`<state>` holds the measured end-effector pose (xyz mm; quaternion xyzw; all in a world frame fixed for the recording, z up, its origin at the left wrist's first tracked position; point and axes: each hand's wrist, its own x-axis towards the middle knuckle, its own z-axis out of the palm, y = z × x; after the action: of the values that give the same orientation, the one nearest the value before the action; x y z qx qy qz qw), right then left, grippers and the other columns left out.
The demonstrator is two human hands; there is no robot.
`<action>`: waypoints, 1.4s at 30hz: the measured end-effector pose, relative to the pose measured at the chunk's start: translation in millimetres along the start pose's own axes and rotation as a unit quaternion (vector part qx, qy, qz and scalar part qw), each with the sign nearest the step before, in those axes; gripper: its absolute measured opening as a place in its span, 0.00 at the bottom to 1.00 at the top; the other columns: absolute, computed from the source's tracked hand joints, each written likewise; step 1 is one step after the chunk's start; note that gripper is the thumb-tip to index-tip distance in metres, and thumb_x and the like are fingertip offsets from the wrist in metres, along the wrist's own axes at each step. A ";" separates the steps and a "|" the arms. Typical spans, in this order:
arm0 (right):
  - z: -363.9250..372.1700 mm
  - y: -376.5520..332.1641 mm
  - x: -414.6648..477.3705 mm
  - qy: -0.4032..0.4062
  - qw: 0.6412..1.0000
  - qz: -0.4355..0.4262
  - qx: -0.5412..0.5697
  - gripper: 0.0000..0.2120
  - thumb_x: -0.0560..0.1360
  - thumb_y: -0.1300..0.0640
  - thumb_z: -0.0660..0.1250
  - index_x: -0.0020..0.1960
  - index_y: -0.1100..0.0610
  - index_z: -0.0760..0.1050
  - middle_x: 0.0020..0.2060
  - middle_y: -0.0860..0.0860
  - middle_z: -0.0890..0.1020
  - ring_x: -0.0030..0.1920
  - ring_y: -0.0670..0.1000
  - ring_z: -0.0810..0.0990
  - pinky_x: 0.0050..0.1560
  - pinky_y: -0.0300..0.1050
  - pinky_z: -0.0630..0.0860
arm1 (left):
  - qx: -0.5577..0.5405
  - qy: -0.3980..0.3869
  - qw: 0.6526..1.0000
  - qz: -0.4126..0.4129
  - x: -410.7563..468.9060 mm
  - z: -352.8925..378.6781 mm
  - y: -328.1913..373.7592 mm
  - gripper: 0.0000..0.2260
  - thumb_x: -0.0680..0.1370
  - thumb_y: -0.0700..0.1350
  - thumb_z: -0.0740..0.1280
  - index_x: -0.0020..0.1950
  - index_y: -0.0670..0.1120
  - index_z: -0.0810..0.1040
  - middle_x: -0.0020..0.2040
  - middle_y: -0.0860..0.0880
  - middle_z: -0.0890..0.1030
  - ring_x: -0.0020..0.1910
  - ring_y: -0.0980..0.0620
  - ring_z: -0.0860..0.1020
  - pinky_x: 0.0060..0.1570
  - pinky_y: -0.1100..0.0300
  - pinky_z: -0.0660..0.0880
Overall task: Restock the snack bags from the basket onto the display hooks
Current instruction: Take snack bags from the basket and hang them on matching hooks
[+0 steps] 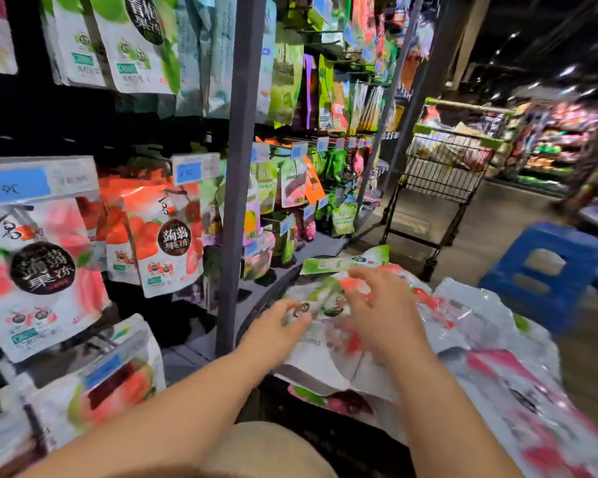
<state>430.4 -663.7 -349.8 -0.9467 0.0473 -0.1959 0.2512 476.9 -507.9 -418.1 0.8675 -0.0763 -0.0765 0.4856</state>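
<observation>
Where the rack stands at the far left, white jelly bags (42,270) printed with pink fruit hang under a blue price tag (14,186), and just beside them hang strawberry bags (166,243) in red and white. A grey post (237,167) rises to their right, with more hanging packets in green and orange beyond it.

Past the post, the dark rim of the basket (256,305) curves low in the view. The left hand (277,326) reaches over that rim; its grip is narrow, fingers curled on the left edge of the top snack bag (325,301), though blur softens the detail. The right hand (380,305) lies on the same bag, its grip wide, fingers spread and holding nothing. Under and to the right of both hands, a loose pile of snack bags (480,322) fills the basket.

Farther right, a wire shopping cart (442,170) stands in the aisle, loaded with goods, and a blue plastic stool (546,270) sits on the floor near the pile.
</observation>
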 end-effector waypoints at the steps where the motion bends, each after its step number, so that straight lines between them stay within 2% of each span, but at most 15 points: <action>1: -8.3 10.8 -3.9 0.001 1.000 0.007 -0.022 0.15 0.80 0.50 0.64 0.66 0.50 0.76 0.63 0.51 0.78 0.67 0.56 0.72 0.67 0.52 0.69 | 0.039 -0.021 0.999 -0.003 -0.9 6.6 4.4 0.22 0.82 0.60 0.58 0.75 0.55 0.65 0.74 0.52 0.69 0.71 0.48 0.69 0.72 0.52 0.61; 3: -23.3 28.6 -11.7 -0.021 0.996 0.032 -0.075 0.18 0.80 0.48 0.64 0.68 0.51 0.74 0.65 0.53 0.77 0.68 0.56 0.70 0.67 0.49 0.66 | 0.092 -0.041 0.995 -0.021 -1.4 16.0 9.9 0.23 0.81 0.64 0.54 0.76 0.61 0.61 0.76 0.54 0.66 0.75 0.47 0.65 0.76 0.43 0.45; 5: -32.6 43.4 -18.3 -0.071 0.987 0.068 -0.124 0.24 0.79 0.42 0.63 0.72 0.50 0.69 0.70 0.53 0.72 0.72 0.55 0.65 0.70 0.49 0.61 | 0.097 -0.042 0.994 -0.029 -2.8 21.9 14.2 0.22 0.81 0.64 0.52 0.76 0.64 0.59 0.76 0.55 0.67 0.75 0.46 0.64 0.75 0.41 0.37; 8: -35.1 57.2 -24.8 -0.156 0.969 0.109 -0.160 0.35 0.76 0.34 0.61 0.78 0.46 0.58 0.78 0.50 0.59 0.78 0.55 0.53 0.76 0.58 0.57 | 0.112 -0.038 0.993 -0.026 -3.5 24.9 17.6 0.21 0.82 0.64 0.50 0.75 0.65 0.59 0.75 0.54 0.68 0.75 0.45 0.65 0.75 0.40 0.37; 10: -34.7 61.1 -27.2 -0.171 0.965 0.118 -0.159 0.38 0.74 0.32 0.62 0.79 0.44 0.54 0.79 0.49 0.52 0.80 0.56 0.48 0.76 0.62 0.56 | 0.121 -0.036 0.992 -0.025 -3.6 26.2 16.7 0.21 0.82 0.64 0.49 0.75 0.66 0.59 0.76 0.54 0.68 0.74 0.45 0.65 0.75 0.40 0.37; 14: -35.6 59.1 -27.2 -0.175 0.965 0.134 -0.140 0.40 0.74 0.33 0.63 0.79 0.44 0.52 0.80 0.50 0.49 0.80 0.56 0.45 0.76 0.60 0.56 | 0.128 -0.032 0.991 -0.019 -2.2 27.9 12.8 0.21 0.82 0.64 0.48 0.75 0.66 0.58 0.76 0.55 0.66 0.74 0.45 0.65 0.74 0.41 0.37; 16: -33.2 58.5 -26.4 -0.170 0.965 0.144 -0.140 0.40 0.74 0.32 0.64 0.79 0.44 0.52 0.80 0.52 0.50 0.80 0.57 0.47 0.76 0.60 0.56 | 0.116 -0.033 0.993 -0.011 0.0 29.1 8.0 0.21 0.82 0.62 0.49 0.76 0.65 0.58 0.77 0.54 0.65 0.75 0.46 0.65 0.76 0.42 0.42; 19: -28.4 56.6 -27.1 -0.155 0.965 0.148 -0.153 0.40 0.72 0.31 0.65 0.77 0.45 0.56 0.78 0.55 0.56 0.78 0.60 0.54 0.74 0.60 0.61 | 0.072 -0.038 0.997 0.008 3.1 30.9 -0.2 0.22 0.83 0.61 0.52 0.77 0.62 0.58 0.79 0.53 0.62 0.75 0.46 0.64 0.75 0.46 0.57; 23: -26.2 49.2 -28.3 -0.143 0.960 0.150 -0.188 0.34 0.74 0.34 0.65 0.74 0.45 0.59 0.72 0.55 0.65 0.70 0.61 0.67 0.65 0.58 0.71 | 0.064 -0.034 0.997 0.019 3.6 32.1 -4.3 0.23 0.83 0.61 0.53 0.78 0.61 0.59 0.78 0.54 0.62 0.74 0.46 0.66 0.72 0.50 0.62; 27: -25.6 43.3 -28.1 -0.131 0.958 0.143 -0.213 0.25 0.77 0.40 0.58 0.72 0.46 0.62 0.66 0.56 0.70 0.65 0.61 0.72 0.59 0.56 0.73 | 0.064 -0.024 0.998 0.014 6.0 34.2 -7.5 0.22 0.82 0.62 0.53 0.76 0.63 0.60 0.77 0.53 0.66 0.69 0.44 0.71 0.72 0.47 0.64; 32: -27.2 38.1 -28.8 -0.073 0.979 0.125 -0.140 0.18 0.79 0.46 0.52 0.66 0.48 0.67 0.56 0.55 0.79 0.54 0.59 0.76 0.48 0.51 0.72 | 0.053 -0.022 0.998 0.004 13.7 35.7 -18.7 0.23 0.80 0.66 0.53 0.75 0.66 0.61 0.76 0.54 0.67 0.74 0.40 0.65 0.71 0.45 0.64; 34: -29.9 36.8 -27.7 -0.053 0.986 0.123 -0.102 0.13 0.80 0.48 0.52 0.61 0.49 0.70 0.45 0.52 0.78 0.46 0.57 0.74 0.43 0.49 0.69 | 0.044 -0.025 0.999 0.000 14.4 35.6 -19.9 0.26 0.77 0.69 0.52 0.75 0.66 0.61 0.77 0.56 0.65 0.76 0.40 0.61 0.73 0.44 0.62; 36: -33.7 36.2 -27.4 -0.031 0.990 0.127 -0.046 0.11 0.80 0.50 0.52 0.56 0.48 0.72 0.40 0.48 0.76 0.42 0.54 0.74 0.40 0.48 0.69 | 0.032 -0.028 0.999 -0.002 13.9 35.4 -19.3 0.29 0.74 0.71 0.51 0.75 0.66 0.61 0.77 0.57 0.65 0.77 0.41 0.59 0.74 0.44 0.60; 39: -37.9 39.8 -26.9 0.000 0.985 0.157 0.071 0.10 0.80 0.54 0.54 0.48 0.50 0.74 0.39 0.48 0.78 0.41 0.50 0.74 0.40 0.47 0.70 | 0.024 -0.030 0.999 -0.005 10.8 33.9 -16.1 0.29 0.75 0.71 0.52 0.76 0.65 0.61 0.77 0.57 0.65 0.78 0.43 0.59 0.75 0.46 0.58; 42: -45.1 37.3 -25.2 0.048 0.959 0.183 0.212 0.13 0.80 0.57 0.56 0.42 0.57 0.76 0.40 0.49 0.78 0.42 0.49 0.74 0.42 0.45 0.69 | 0.026 -0.031 0.999 -0.009 9.7 33.0 -14.9 0.28 0.78 0.67 0.53 0.77 0.61 0.61 0.77 0.56 0.65 0.77 0.45 0.60 0.75 0.47 0.57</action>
<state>389.8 -712.0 -341.0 -0.8364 0.1892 -0.1978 0.4749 480.5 -529.6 -448.5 0.8779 -0.0856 -0.1060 0.4591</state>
